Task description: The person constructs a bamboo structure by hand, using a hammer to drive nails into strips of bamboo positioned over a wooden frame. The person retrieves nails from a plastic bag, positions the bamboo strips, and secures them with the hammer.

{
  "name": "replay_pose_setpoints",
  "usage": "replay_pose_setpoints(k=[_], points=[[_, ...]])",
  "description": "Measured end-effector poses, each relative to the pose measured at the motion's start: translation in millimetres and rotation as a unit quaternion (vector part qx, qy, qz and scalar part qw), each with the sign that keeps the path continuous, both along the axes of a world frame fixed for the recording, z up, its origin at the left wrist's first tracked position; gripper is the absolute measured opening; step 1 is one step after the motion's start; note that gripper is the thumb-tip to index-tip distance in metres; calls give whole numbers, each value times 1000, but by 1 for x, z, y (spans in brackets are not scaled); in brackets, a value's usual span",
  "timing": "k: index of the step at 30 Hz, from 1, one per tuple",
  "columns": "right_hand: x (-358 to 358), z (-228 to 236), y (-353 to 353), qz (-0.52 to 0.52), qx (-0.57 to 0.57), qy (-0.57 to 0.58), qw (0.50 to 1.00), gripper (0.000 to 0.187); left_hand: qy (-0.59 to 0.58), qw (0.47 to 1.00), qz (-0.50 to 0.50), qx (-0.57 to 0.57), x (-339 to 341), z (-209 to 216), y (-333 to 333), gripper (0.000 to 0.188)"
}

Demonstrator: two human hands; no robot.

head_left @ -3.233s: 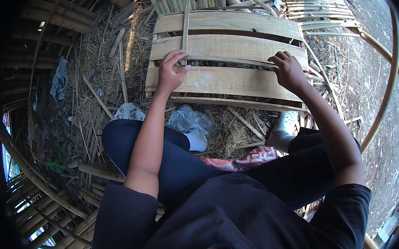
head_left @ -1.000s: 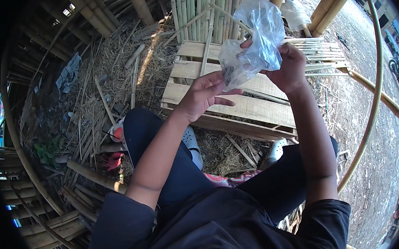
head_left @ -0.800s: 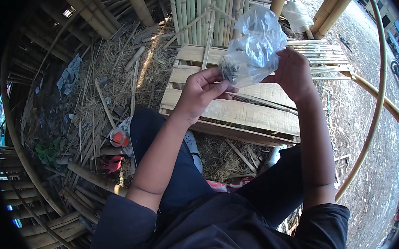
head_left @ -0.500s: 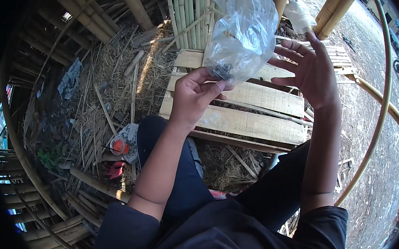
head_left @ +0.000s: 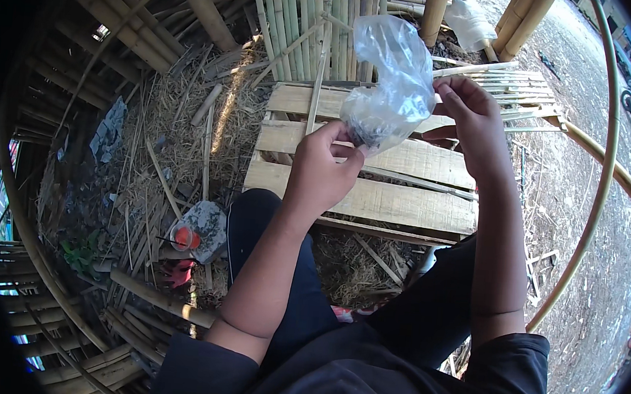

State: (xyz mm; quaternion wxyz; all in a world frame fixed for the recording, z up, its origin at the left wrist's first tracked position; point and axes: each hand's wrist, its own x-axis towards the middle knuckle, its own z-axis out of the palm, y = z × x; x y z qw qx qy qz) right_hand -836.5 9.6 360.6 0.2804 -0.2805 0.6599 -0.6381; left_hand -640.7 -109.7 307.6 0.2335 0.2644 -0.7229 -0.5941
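Bag: I have a clear plastic bag [head_left: 393, 85] held up above the slatted wooden surface [head_left: 403, 203], small dark pieces [head_left: 366, 135] gathered in its bottom.
Left hand: the left hand [head_left: 328, 172] pinches the bag's lower left corner, fingers pressed together beside the dark pieces.
Right hand: the right hand [head_left: 477, 128] has thumb and forefinger pinching the bag's right edge, the other fingers curled loosely.
Near edge: I see the surface's front edge running just beyond the knees, both forearms reaching over it.
Room to the right: pale ground [head_left: 569, 237] lies between the right forearm and a curved bamboo pole [head_left: 603, 144].
Far edge: a bamboo-strip panel [head_left: 286, 34] stands behind the surface, and a narrow strip [head_left: 317, 87] spans from it onto the planks.
Markings: a red-and-white patch [head_left: 342, 314] shows between the legs, too small for me to make out.
Left side: a cup with red contents [head_left: 185, 238] is by a grey stone [head_left: 211, 223], near straw-littered ground [head_left: 172, 106].
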Motion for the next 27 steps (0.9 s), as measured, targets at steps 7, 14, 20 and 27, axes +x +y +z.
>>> replay_pose_setpoints(k=[7,14,20,27], points=[[15,-28,-19,125,49,-86,987,44,7,998,4,66,-11,-15,0,39],[22,-50,-31,130,104,223,961,55,-86,980,15,-177,-7,-26,-11,20],[2,-51,-30,-27,31,133,990,42,-101,992,-17,-72,-4,-37,-29,22],[-10,-49,-23,162,143,140,966,82,-77,994,-54,59,-6,-38,-42,19]])
